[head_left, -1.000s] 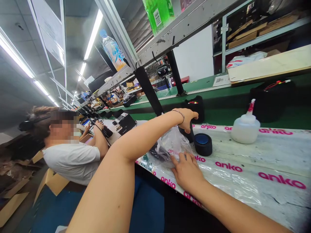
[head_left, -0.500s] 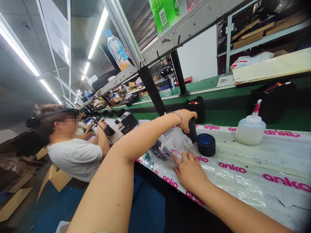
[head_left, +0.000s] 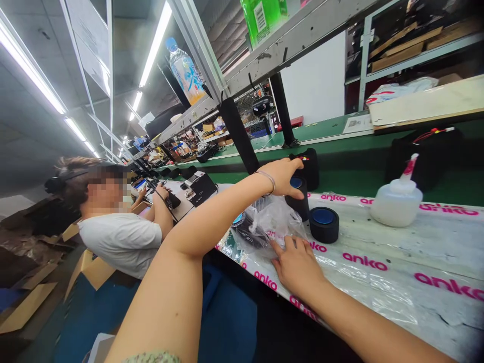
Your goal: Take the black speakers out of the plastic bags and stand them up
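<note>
The left arm stretches out, its hand (head_left: 284, 175) curled over a black speaker (head_left: 298, 197) standing on the table (head_left: 397, 247); the right hand (head_left: 297, 264) presses flat, fingers spread, on a plastic bag (head_left: 270, 222).

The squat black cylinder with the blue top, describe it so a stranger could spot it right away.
Start at the white squeeze bottle on the plastic-covered bench. Go left to the squat black cylinder beside the clear bag. Unlike the taller black cylinder under the left hand, nothing touches it.
</note>
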The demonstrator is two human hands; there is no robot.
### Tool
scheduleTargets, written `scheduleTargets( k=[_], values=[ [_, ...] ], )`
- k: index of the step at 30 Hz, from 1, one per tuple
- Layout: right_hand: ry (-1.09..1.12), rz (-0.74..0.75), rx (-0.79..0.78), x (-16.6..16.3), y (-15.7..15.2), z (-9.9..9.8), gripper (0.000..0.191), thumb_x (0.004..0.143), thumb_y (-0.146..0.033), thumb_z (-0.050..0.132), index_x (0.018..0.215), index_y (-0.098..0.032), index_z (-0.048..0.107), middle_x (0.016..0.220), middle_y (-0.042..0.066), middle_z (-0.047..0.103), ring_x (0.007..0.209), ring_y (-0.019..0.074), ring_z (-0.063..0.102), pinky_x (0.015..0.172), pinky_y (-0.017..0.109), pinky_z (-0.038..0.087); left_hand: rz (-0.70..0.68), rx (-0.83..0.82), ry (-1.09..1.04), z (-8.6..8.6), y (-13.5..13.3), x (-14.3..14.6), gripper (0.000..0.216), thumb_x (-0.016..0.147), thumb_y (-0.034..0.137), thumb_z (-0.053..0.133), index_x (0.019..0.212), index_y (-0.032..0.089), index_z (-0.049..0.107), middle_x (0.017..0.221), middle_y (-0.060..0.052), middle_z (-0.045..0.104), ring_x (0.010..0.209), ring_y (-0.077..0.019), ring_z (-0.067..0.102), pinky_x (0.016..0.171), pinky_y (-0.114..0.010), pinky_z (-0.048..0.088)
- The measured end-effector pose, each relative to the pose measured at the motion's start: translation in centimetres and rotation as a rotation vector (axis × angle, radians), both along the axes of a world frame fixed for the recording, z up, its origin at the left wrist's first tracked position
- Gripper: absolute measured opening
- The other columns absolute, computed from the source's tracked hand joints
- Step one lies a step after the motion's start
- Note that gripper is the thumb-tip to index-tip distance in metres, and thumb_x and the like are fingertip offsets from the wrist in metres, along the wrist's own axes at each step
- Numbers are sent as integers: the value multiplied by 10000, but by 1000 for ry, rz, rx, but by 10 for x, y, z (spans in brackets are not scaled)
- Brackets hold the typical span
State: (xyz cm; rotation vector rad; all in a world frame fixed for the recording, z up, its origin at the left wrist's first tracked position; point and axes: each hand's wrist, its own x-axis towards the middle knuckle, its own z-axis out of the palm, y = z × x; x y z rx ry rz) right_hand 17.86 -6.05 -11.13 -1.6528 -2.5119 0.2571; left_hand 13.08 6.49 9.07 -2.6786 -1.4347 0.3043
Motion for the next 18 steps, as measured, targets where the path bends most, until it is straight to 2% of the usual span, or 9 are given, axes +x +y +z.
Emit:
scheduleTargets(
  k=[2,4,6,8,10,12,14,18],
  values=[
    [1,0,1,0,1,0,585,994,-432,514,1468,-111,390,1333,156,296,1298,239,271,1139,469,262,-44,81,-82,6,-16,-10,486,794,470,663,1150,145,601,1158,-90,657,1016,-223,636,863,-308,480],
    [2,-1,3,-1,0,0,587,991,-428,517,1471,-114,388,1334,156,292,1300,243,263,1140,471,256,-71,-9,-25,7,-32,-22,358,825,477,612,980,157,656,1020,-67,696,916,-207,649,803,-301,478],
    [2,-1,6,-1,0,0,586,993,-428,513,1474,-118,385,1334,154,290,1303,246,254,1143,475,246,-58,-175,125,3,-43,-34,397,793,507,640,1002,170,673,1056,-74,707,955,-227,650,825,-311,474],
    [-1,-4,7,-1,-1,0,581,994,-424,512,1474,-122,385,1331,150,290,1304,247,248,1142,477,242,-4,-286,271,-2,-49,-47,597,717,543,709,1199,201,623,1216,-97,674,1091,-275,620,919,-350,454],
    [-5,-5,5,0,-1,0,574,991,-417,516,1471,-129,388,1320,146,297,1294,243,256,1137,472,250,70,-320,362,-5,-53,-59,858,623,583,770,1365,243,504,1329,-117,619,1195,-322,568,1017,-419,400],
    [-7,-5,1,0,-1,0,567,989,-411,518,1468,-134,391,1305,142,308,1277,234,272,1129,461,265,128,-325,410,-5,-56,-71,1012,541,608,811,1419,270,436,1359,-128,597,1222,-346,547,1061,-473,350],
    [-6,-6,-1,0,-1,-1,564,989,-410,516,1466,-137,392,1291,140,316,1263,229,282,1121,454,278,143,-296,430,-3,-60,-82,1022,517,586,832,1410,283,437,1355,-123,590,1223,-344,544,1070,-484,329],
    [8,-19,-5,0,-1,-1,563,981,-409,528,1460,-142,398,1286,137,317,1257,229,281,1113,450,285,119,-152,421,-2,-73,-102,849,595,470,831,1349,265,499,1284,-123,592,1175,-328,564,1017,-446,377]
  ],
)
